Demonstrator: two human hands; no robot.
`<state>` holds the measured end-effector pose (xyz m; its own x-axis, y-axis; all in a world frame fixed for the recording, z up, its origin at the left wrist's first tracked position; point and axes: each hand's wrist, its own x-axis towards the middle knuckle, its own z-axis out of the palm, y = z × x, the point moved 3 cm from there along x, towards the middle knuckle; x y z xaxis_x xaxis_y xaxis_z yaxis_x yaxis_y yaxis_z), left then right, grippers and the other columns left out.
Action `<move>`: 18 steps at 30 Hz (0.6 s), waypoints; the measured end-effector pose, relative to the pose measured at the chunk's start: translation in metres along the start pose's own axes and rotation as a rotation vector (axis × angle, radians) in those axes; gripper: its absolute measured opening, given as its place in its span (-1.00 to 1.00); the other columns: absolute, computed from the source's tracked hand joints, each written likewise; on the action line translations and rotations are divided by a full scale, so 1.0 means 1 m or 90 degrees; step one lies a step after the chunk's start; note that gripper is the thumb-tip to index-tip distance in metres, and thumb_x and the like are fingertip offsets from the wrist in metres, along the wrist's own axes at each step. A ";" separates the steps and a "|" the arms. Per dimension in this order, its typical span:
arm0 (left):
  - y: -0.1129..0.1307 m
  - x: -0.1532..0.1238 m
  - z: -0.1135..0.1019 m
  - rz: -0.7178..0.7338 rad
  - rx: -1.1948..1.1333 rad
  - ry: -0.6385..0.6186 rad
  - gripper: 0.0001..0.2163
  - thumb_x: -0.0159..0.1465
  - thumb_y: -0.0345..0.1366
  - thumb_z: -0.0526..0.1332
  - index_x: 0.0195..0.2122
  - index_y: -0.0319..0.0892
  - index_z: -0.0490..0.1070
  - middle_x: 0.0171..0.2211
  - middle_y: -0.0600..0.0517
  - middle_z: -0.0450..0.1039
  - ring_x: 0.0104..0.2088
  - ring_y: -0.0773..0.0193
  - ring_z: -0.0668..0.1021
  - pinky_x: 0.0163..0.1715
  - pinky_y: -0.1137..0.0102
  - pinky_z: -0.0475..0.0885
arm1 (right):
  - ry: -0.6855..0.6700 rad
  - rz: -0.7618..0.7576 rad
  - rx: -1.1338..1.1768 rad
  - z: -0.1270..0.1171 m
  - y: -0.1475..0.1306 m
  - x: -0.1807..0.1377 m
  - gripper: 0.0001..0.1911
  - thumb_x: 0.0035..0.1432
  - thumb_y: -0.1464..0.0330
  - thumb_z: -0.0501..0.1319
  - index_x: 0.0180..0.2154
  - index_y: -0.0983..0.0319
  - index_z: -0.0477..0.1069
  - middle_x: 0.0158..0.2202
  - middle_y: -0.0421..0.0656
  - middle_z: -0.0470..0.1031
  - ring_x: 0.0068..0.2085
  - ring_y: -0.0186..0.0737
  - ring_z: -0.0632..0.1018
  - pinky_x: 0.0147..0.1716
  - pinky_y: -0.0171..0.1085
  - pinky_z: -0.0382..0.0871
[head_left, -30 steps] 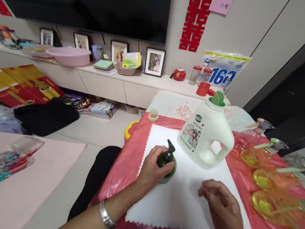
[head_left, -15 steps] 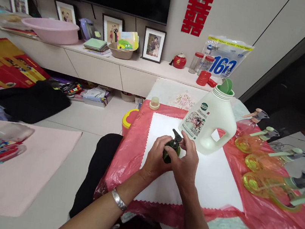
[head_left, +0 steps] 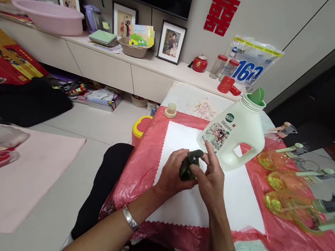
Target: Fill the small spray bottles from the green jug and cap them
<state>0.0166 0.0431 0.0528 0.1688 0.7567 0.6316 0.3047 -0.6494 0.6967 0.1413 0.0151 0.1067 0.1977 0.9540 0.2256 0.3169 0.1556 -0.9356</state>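
Note:
A small dark green pump bottle (head_left: 186, 171) stands on a white cloth (head_left: 239, 195) over the red plastic sheet (head_left: 138, 171) on the table. My left hand (head_left: 171, 174) is wrapped around the bottle's body. My right hand (head_left: 210, 178) pinches the black pump head (head_left: 195, 155) from the right, index finger raised. Just behind stands a big white detergent jug (head_left: 236, 131) with a green funnel (head_left: 258, 96) in its mouth.
Several yellow spray bottles (head_left: 288, 177) lie on the red sheet at the right. A small cap (head_left: 171, 110) sits at the sheet's far left corner. A yellow-lidded bin (head_left: 140, 127) stands on the floor left of the table. A low cabinet (head_left: 115, 71) runs along the wall.
My right hand came from the cloth at the right to the pump head and now grips it. The left hand kept hold of the bottle. The camera tilted down a little.

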 end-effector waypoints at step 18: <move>0.001 0.000 -0.001 0.059 -0.010 0.036 -0.33 0.13 -0.16 0.38 0.23 -0.08 0.16 0.08 -0.15 0.45 0.11 -0.04 0.53 0.08 0.02 0.51 | -0.075 0.020 0.089 0.002 0.002 0.004 -0.23 0.10 0.32 0.32 0.34 0.10 0.24 0.08 -0.11 0.54 0.16 -0.08 0.50 0.25 0.00 0.30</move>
<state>0.0163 0.0423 0.0536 0.1429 0.6884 0.7111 0.2753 -0.7178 0.6395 0.1409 0.0194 0.1053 0.0933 0.9809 0.1705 0.1788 0.1520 -0.9721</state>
